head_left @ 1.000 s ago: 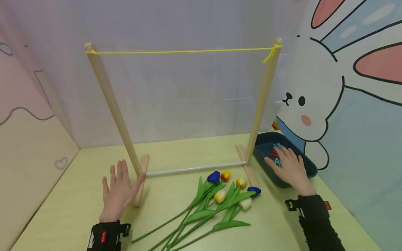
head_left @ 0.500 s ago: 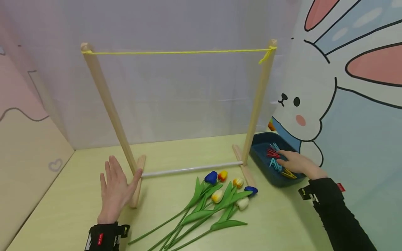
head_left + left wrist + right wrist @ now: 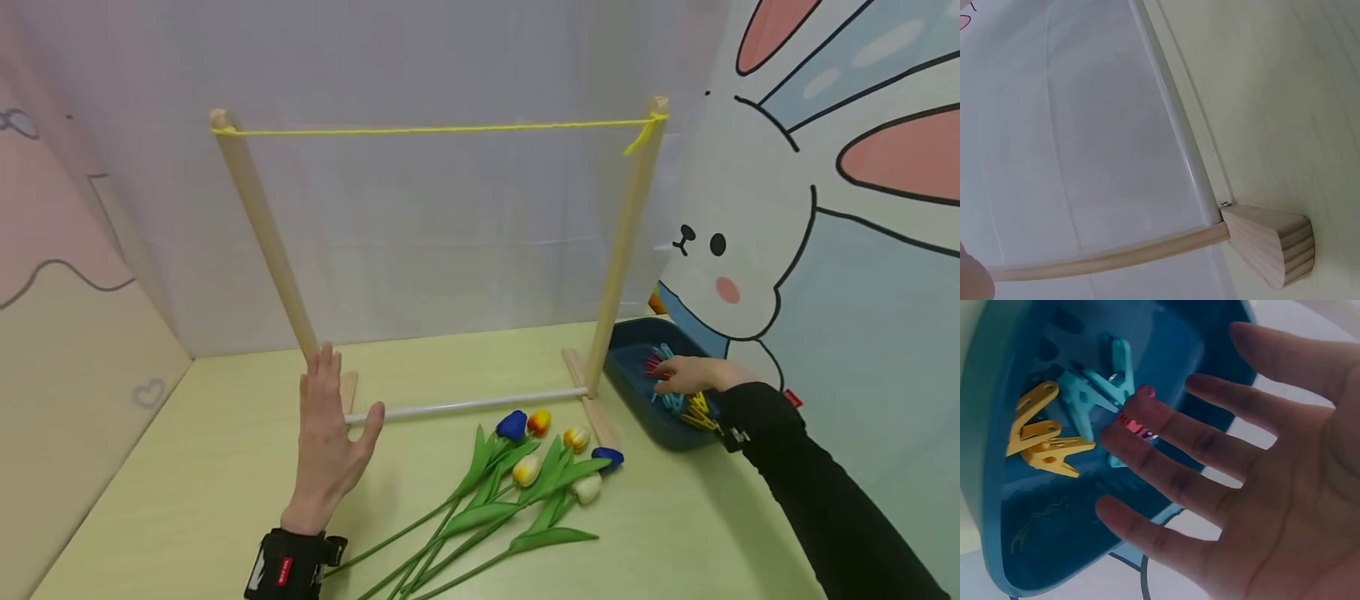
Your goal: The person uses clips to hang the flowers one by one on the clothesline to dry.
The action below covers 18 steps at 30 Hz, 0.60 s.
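The right hand (image 3: 686, 375), fingers spread and apparently gripping nothing, reaches over the plastic clothespins (image 3: 1094, 403) in the blue tray (image 3: 630, 337): light, rigid, slippery; pinch one by its rear levers.

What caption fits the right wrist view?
Right hand, fingers spread, over a blue tray holding yellow and teal clothespins.

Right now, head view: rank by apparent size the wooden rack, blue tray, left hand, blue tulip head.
1. wooden rack, by far the largest
2. left hand
3. blue tray, partly hidden; the hand is nearer the camera, so this order is unsure
4. blue tulip head, smallest
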Available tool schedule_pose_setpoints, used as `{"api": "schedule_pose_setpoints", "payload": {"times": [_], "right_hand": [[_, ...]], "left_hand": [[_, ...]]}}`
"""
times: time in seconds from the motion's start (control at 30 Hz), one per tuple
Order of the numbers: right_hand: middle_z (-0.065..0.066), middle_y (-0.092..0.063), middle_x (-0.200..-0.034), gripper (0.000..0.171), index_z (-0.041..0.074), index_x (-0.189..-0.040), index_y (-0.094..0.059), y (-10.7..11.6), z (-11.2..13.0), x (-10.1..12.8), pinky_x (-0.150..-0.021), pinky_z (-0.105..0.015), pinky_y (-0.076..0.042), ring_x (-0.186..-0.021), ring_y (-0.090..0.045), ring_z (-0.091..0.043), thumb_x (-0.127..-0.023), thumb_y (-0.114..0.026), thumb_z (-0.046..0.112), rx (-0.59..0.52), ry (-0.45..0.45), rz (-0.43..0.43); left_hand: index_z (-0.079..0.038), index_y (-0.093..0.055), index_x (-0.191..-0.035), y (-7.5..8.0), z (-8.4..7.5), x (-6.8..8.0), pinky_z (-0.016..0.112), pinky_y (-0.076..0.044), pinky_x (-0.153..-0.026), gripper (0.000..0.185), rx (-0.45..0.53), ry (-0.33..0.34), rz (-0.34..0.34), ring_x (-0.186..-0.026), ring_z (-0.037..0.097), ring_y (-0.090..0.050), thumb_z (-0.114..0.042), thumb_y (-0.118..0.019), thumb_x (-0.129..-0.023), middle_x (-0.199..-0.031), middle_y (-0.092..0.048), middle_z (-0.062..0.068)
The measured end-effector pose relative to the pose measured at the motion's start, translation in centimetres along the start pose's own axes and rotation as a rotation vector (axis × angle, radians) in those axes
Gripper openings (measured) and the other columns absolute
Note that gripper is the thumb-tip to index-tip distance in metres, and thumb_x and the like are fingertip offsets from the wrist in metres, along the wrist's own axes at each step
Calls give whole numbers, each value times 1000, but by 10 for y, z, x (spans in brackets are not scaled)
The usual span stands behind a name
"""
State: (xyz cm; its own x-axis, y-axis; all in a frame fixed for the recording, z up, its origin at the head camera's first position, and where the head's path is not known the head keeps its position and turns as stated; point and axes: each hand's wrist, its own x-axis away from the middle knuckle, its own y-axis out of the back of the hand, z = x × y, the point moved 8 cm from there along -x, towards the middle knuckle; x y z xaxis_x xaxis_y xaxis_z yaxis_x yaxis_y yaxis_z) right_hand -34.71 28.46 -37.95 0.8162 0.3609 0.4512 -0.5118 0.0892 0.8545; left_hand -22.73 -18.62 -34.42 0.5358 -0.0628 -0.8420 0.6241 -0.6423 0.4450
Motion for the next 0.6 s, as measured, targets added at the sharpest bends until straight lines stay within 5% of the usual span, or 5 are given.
{"api": "schedule_pose_setpoints", "payload": {"times": [0.3, 0.37, 0.6], "right_hand": [[-37, -51, -138, 48, -13, -138, -50, -10, -6, -23, -93, -54, -54, -114, -58, -48, -101, -55, 17, 20, -30, 5], [-37, -52, -137, 45, -12, -135, -53, -11, -7, -26, -98, -57, -52, -124, -54, -51, -100, -56, 16, 64, -31, -14], [-39, -51, -136, 36, -11, -126, -60, -16, -8, -30, -96, -54, -53, -118, -57, -48, -98, -57, 12, 48, -18, 15]], "left_hand": [[4, -22, -158, -21, -8, 6, 28, -2, -130, 77, 54, -101, 177, -159, 19, -11, -51, -39, -106, -164, -29, 22], [4, -21, -158, -23, -7, 7, 28, -2, -130, 77, 56, -100, 197, -159, 16, -10, -51, -39, -106, -163, -29, 23], [5, -20, -158, -24, -5, 11, 27, -2, -130, 78, 32, -90, 217, -158, 26, -17, -51, -38, -107, -162, -31, 23]]}}
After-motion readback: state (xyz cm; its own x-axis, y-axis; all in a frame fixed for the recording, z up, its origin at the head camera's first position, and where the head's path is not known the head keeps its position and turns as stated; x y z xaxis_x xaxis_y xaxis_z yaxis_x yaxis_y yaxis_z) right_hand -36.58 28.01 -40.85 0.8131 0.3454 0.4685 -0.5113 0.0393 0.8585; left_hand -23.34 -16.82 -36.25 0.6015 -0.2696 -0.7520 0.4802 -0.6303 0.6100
